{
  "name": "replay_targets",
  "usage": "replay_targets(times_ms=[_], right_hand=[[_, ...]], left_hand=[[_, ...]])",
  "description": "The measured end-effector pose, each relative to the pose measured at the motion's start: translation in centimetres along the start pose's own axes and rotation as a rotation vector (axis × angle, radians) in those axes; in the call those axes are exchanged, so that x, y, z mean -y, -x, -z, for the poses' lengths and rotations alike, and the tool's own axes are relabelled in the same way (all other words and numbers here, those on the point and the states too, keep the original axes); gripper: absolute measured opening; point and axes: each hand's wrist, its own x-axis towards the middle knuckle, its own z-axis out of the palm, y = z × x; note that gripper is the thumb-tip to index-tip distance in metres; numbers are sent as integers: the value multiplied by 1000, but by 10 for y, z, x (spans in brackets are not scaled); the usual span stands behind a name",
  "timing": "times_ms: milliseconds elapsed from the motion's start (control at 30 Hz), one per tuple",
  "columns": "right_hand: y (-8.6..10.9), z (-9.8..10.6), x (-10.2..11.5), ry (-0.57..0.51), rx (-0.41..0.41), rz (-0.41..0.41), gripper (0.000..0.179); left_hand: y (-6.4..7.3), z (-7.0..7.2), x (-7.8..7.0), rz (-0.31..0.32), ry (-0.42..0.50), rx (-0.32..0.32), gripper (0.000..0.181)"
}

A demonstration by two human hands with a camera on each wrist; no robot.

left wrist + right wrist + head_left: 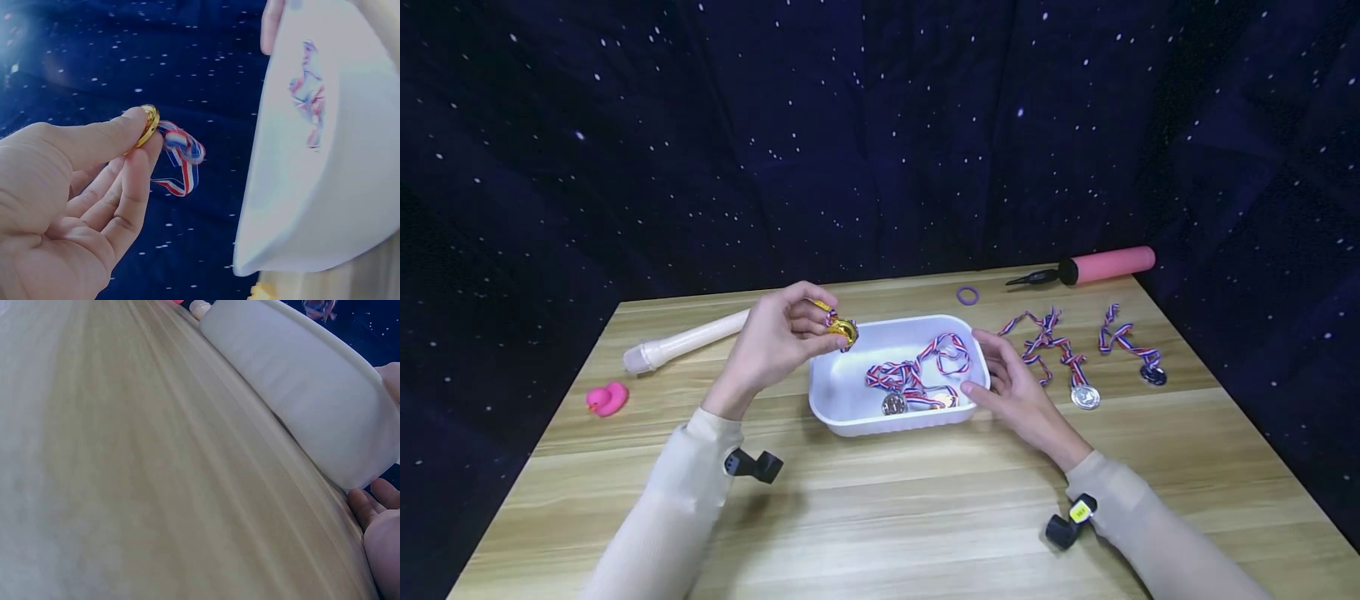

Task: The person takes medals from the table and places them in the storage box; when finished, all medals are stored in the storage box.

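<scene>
My left hand (778, 342) pinches a gold medal (844, 332) between thumb and fingertips, just over the left end of a white plastic tub (887, 427). In the left wrist view, the medal's red, white and blue ribbon (189, 172) is bunched and dangles behind the fingers. My right hand (1018, 396) holds the tub's right end, thumb at the near corner and fingers along the side. Inside the tub lie tangled striped ribbons (906, 377), a dark silver medal (894, 404) and a gold-toned medal (946, 401).
Right of the tub lie a silver medal (1086, 397) and a dark medal (1153, 375) with ribbons. Behind are a purple ring (967, 295) and a pink hand pump (1112, 264). A white tube-shaped stick (692, 337) and a pink rubber duck (607, 398) lie at left.
</scene>
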Motion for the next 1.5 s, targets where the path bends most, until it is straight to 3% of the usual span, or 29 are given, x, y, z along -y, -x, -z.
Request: replay_targets(times_ms=[367,667,800,967,1167,1267,1367,1500], right_hand=[[1,-1,3,-7,-3,8,84],[1,-2,3,-16,0,13,86],[1,-2,3,-18,-2,14,85],[1,-1,3,-20,-2,9,85],[1,-2,3,-25,-4,10,85],[1,-2,3,-29,-3,10,85],[0,-2,2,-30,-1,12,85],[0,-2,2,-28,-1,17,85]], left_hand=[[5,-35,30,33,-149,151,30],[7,-52,39,-46,-376,310,23],[8,-57,38,-97,-456,339,21],[11,-59,37,-114,-546,336,27],[14,-45,20,-87,-619,264,41],[16,-33,15,-110,-625,166,48],[20,-22,17,-147,-565,24,55],[27,-12,34,-168,-388,-139,60]])
